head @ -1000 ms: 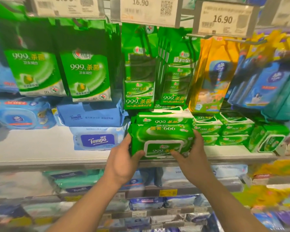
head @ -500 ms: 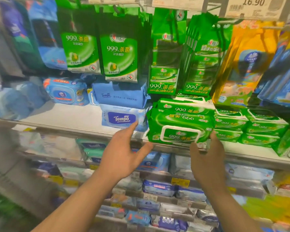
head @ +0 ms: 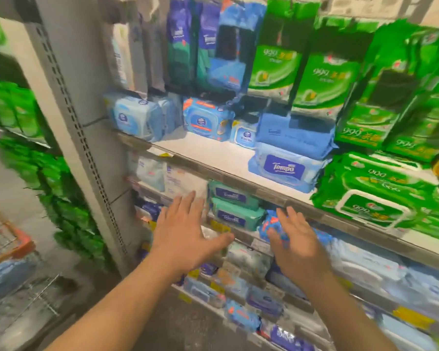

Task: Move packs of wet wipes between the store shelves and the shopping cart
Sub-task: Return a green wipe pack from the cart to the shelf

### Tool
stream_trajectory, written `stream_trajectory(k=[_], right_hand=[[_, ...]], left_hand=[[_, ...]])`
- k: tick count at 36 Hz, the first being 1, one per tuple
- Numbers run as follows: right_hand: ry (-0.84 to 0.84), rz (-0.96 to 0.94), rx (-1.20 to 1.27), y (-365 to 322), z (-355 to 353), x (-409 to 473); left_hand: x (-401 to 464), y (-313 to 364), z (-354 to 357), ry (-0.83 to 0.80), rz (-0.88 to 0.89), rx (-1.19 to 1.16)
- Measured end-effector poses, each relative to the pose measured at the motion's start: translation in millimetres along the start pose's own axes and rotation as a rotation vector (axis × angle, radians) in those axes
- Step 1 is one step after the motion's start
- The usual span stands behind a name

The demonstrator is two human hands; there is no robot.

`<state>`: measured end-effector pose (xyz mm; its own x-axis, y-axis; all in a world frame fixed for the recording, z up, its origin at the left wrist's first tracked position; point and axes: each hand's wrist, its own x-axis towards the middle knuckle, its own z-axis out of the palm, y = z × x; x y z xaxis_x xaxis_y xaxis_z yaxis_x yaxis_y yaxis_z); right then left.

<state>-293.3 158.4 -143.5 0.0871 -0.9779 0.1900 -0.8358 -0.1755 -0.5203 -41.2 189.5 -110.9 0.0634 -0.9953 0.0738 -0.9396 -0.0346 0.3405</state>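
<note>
Two hands, left hand (head: 185,239) and right hand (head: 295,247), both spread, empty. Two green wet-wipe packs (head: 375,198) stacked at upper shelf (head: 213,158) front edge, right. Two teal packs (head: 233,206) stacked below. Cart (head: 8,244) bottom-left.

A grey metal upright post (head: 69,117) with rows of small slots ran down the left side of the shelving. Yellow price labels (head: 218,226) sat along the front edges of the lower tiers, their print too blurred to read. A grey speckled floor (head: 178,323) showed at the bottom, between the shelving and the viewer.
</note>
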Motion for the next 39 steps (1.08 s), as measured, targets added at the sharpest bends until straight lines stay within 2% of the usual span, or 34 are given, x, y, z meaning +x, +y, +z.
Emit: stream_trajectory(k=[3, 7, 18, 22, 30, 33, 39], right_hand=[[-0.013, -0.022, -0.029, -42, 24, 0], [-0.215, -0.089, -0.142, -128, 67, 9], [-0.381, -0.42, -0.189, -345, 182, -14], [-0.49, -0.537, -0.23, -406, 224, -21], [-0.593, -0.749, -0.273, -520, 301, -41], [-0.673, -0.799, -0.21, -558, 331, -44], [-0.709, -0.938, -0.13, -620, 400, -38]], left_hand=[[-20, -48, -16, 0.008, -0.078, 0.039], [-56, -132, -49, 0.003, -0.24, 0.039], [-160, -314, -114, 0.093, -0.6, 0.009], [-196, -371, -127, 0.141, -0.726, -0.023], [-256, -457, -147, 0.191, -0.954, -0.077], [-270, -488, -154, 0.179, -1.036, -0.067], [-278, -558, -166, 0.257, -1.14, -0.012]])
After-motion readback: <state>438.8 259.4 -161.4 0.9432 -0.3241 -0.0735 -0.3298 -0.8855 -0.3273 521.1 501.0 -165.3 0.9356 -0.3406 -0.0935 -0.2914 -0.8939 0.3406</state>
